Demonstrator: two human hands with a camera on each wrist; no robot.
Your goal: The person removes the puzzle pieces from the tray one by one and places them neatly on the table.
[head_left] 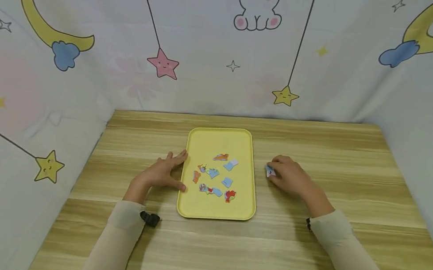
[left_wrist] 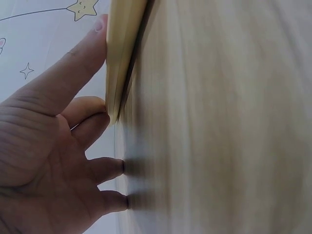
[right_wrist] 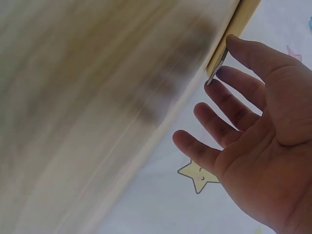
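A yellow tray (head_left: pixel 214 208) lies on the table, with several puzzle pieces (head_left: pixel 227 182) in blue, orange and red scattered over it. At the tray's left side is my left hand (head_left: pixel 159 174), its fingers spread. Its thumb and a fingertip touch the rim, as the left wrist view also shows against the tray edge (left_wrist: pixel 117 53). To the right of the tray, my right hand (head_left: pixel 290 175) pinches a light blue and white puzzle piece (head_left: pixel 270 171) between thumb and fingers. Edge-on, that piece (right_wrist: pixel 217 67) looks thin in the right wrist view.
The wood-grain table (head_left: pixel 202 258) extends around the tray. A white curtain (head_left: pixel 205 93) printed with moons and stars stands behind the table and along both sides. Dark straps (head_left: pixel 149 219) show at the sleeve cuffs.
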